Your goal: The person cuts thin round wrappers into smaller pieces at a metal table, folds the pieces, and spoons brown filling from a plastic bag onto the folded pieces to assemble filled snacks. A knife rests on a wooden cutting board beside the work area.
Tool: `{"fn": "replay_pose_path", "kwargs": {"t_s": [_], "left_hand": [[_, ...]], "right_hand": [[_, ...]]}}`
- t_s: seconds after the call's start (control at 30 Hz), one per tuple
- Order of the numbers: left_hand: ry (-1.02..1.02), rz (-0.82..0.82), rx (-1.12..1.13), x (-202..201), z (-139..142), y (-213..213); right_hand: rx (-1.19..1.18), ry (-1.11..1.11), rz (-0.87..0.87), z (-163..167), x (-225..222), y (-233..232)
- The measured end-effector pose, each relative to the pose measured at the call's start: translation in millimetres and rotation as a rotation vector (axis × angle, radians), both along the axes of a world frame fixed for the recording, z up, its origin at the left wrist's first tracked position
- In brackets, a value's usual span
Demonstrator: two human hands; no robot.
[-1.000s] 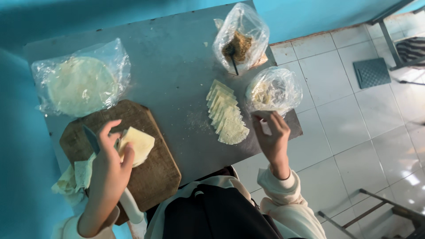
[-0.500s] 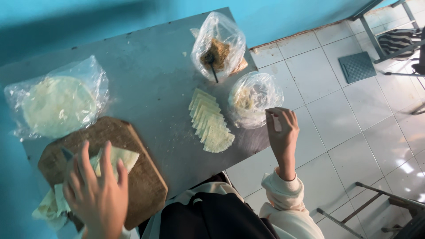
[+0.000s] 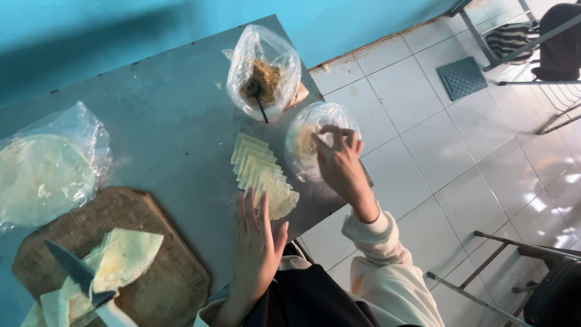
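My left hand (image 3: 257, 242) is spread flat on the grey table (image 3: 163, 127), its fingertips touching the near end of a row of pale cut wrapper pieces (image 3: 260, 172). My right hand (image 3: 340, 163) reaches over the table's right edge and pinches the top of a small clear bag (image 3: 308, 136) with crumbly filling inside. On a round wooden cutting board (image 3: 151, 236) at the lower left lie folded wrapper pieces (image 3: 124, 257), with a knife (image 3: 75, 269) resting on them, held by no hand.
A clear bag of round flat wrappers (image 3: 45, 172) lies at the left. At the back stands another bag of brown filling (image 3: 263, 75) with a dark spoon handle sticking out. To the right are a white tiled floor (image 3: 436, 139) and metal chair legs (image 3: 508, 248).
My left hand left the cutting board and moved right to the row of cut pieces. The knife now lies on the board. My right hand moved up onto the small bag.
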State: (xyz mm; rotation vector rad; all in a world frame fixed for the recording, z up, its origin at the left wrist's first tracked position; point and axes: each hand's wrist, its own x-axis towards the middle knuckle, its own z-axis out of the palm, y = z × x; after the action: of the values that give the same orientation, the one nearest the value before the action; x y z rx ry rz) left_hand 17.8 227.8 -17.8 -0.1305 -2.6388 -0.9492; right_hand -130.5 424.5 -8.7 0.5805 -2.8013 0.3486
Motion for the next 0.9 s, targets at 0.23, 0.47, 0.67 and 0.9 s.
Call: {"fn": "replay_pose_path", "kwargs": {"t_s": [0.23, 0.47, 0.67, 0.9], "left_hand": [[-0.029, 0.027, -0.12, -11, -11, -5], [-0.008, 0.092, -0.24, -24, -18, -5], [-0.01, 0.08, -0.299, -22, -23, -7], [-0.023, 0.08, -0.298, -22, -26, -7]], "right_hand": [[0.066, 0.011, 0.067, -8, 0, -8], [0.073, 0.028, 0.015, -5, 7, -8], [-0.03, 0.045, -0.049, -2, 5, -15], [0.015, 0.088, -0.013, -4, 3, -22]]}}
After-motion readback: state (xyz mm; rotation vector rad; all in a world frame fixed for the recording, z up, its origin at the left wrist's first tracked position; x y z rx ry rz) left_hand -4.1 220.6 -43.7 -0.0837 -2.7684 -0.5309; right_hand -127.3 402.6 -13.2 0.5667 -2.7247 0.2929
